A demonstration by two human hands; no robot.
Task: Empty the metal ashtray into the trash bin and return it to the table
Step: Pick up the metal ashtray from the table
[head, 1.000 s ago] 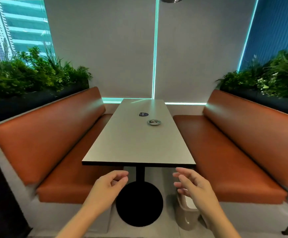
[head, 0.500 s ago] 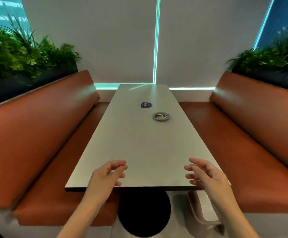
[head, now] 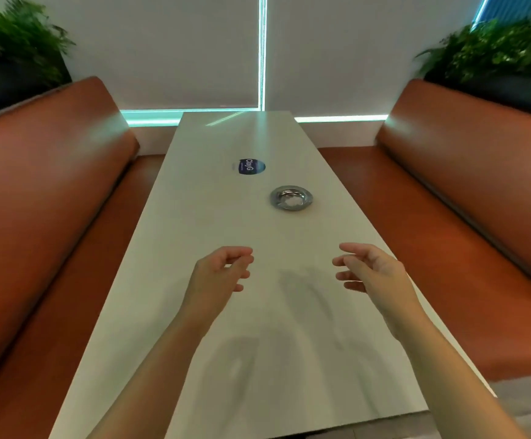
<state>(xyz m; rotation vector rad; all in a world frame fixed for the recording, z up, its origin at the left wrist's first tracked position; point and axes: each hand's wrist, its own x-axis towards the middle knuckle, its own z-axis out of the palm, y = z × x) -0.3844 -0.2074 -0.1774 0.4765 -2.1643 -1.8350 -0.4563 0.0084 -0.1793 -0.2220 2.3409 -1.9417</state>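
Note:
A round metal ashtray [head: 291,198] with something pale inside sits on the long white table [head: 213,236], right of its middle line. My left hand [head: 219,274] hovers over the table with loosely curled fingers and holds nothing. My right hand [head: 371,269] hovers to the right, fingers apart and empty, a short way in front of the ashtray. The trash bin is out of view.
A dark blue round sticker [head: 249,167] lies on the table beyond the ashtray. Orange padded benches [head: 45,198] [head: 467,191] flank the table on both sides. Green plants [head: 13,42] [head: 498,49] stand behind each backrest. A white wall closes the far end.
I have come closer to the table. Both hands moved forward from below the near edge to above the tabletop, toward the ashtray. The bin beside the table base dropped out of view.

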